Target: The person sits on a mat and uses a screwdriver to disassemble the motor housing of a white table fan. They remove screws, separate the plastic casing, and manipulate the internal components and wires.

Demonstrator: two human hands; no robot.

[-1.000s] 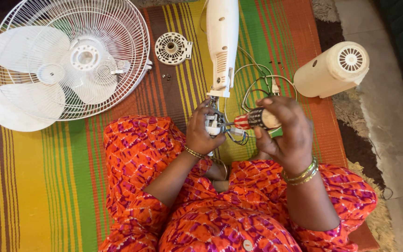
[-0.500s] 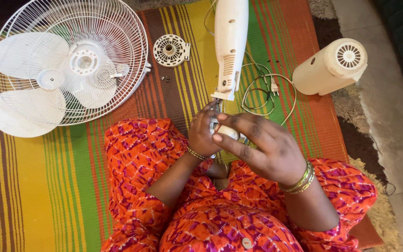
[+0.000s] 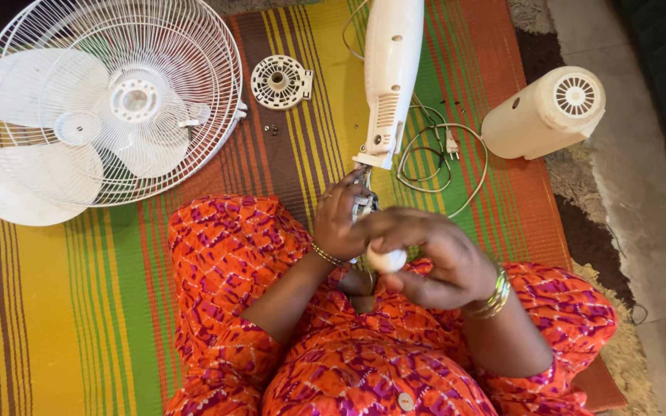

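White plastic dominates the head view: a long fan stem (image 3: 389, 77) lies on a striped mat (image 3: 79, 308), its lower end pointing toward the person's lap. At that end a small metal part (image 3: 364, 204) with wires sticks out, and the left hand (image 3: 341, 223) is closed around it, fingers curled on its left side. The right hand (image 3: 429, 258) crosses in front from the right, clenched on a pale rounded handle (image 3: 385, 260) that looks like the butt of a tool; the tool's shaft is hidden behind the fingers, so where its tip sits cannot be told. Both hands touch each other just above the knees, over orange patterned cloth (image 3: 225, 246). Bangles (image 3: 495, 293) ring the right wrist, and a thin bracelet (image 3: 324, 254) rings the left.

Left of the stem, near the mat's top edge, rests a round white grille piece (image 3: 280, 81), with a few small dark screws (image 3: 270, 128) just below it. Farther left lies the fan cage (image 3: 109, 100) with its blades (image 3: 40, 131) inside, flat on the mat. Right of the stem a white cord (image 3: 441, 154) loops loosely, its plug (image 3: 451, 143) within the loop. A cream motor housing (image 3: 545, 114) lies on its side at the mat's right edge, well apart from the hands.
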